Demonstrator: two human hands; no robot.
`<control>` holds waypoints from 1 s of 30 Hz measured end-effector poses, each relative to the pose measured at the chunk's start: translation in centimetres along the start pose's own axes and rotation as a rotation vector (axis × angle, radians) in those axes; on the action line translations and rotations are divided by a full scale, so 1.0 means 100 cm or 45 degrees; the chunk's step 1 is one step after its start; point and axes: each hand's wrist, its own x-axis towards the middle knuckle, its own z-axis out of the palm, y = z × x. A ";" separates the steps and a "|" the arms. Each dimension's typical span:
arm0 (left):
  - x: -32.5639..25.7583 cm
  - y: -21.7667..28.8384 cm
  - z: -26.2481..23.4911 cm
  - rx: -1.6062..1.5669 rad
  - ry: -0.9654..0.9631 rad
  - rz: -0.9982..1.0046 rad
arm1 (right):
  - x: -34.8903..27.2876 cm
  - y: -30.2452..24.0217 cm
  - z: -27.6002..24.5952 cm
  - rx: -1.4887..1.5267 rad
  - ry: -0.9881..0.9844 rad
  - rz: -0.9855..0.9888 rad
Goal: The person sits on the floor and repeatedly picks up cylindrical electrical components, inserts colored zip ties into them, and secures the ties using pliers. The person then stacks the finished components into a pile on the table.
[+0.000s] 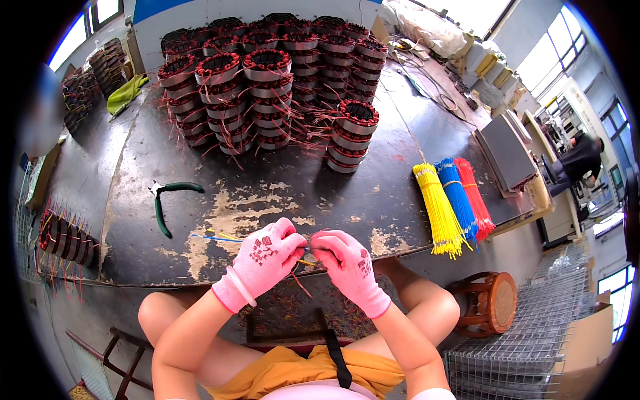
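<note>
Both my hands wear pink gloves and meet just over the table's front edge. My left hand point(267, 250) is closed in a pinch on thin wires; a blue wire point(212, 237) and a yellow one stick out to its left, and short ends show below its fingers. My right hand point(350, 267) is closed too, fingertips close to the left ones; whatever it pinches is hidden. Left of them lie green-handled cutters point(159, 205), jaws toward the left. Beyond stands a short stack of motor stators point(351, 137) with red windings and loose red leads.
Taller stator stacks point(267, 100) fill the table's back. On the right lie yellow point(439, 207), blue point(457, 203) and red point(475, 200) wire bundles. A wooden stool point(500, 303) stands by the table. More stators point(67, 240) sit at left. Another person point(580, 160) is at far right.
</note>
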 end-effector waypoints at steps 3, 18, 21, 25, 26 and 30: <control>0.002 0.007 0.000 0.015 0.008 -0.020 | -0.001 0.001 0.000 0.134 -0.117 0.180; -0.006 -0.002 0.028 -0.091 0.144 -0.003 | 0.019 0.012 -0.009 0.464 -0.405 0.549; -0.003 -0.001 0.031 -0.094 0.096 -0.013 | 0.008 0.054 0.008 0.860 -0.465 0.964; -0.005 0.000 0.027 -0.094 0.078 -0.077 | 0.005 -0.003 -0.019 0.085 -0.226 0.363; -0.004 0.001 0.027 -0.106 0.071 -0.087 | 0.004 0.000 -0.019 -0.118 -0.184 0.153; -0.003 -0.002 0.030 -0.119 0.097 -0.089 | -0.004 0.021 -0.009 -0.628 -0.159 -0.315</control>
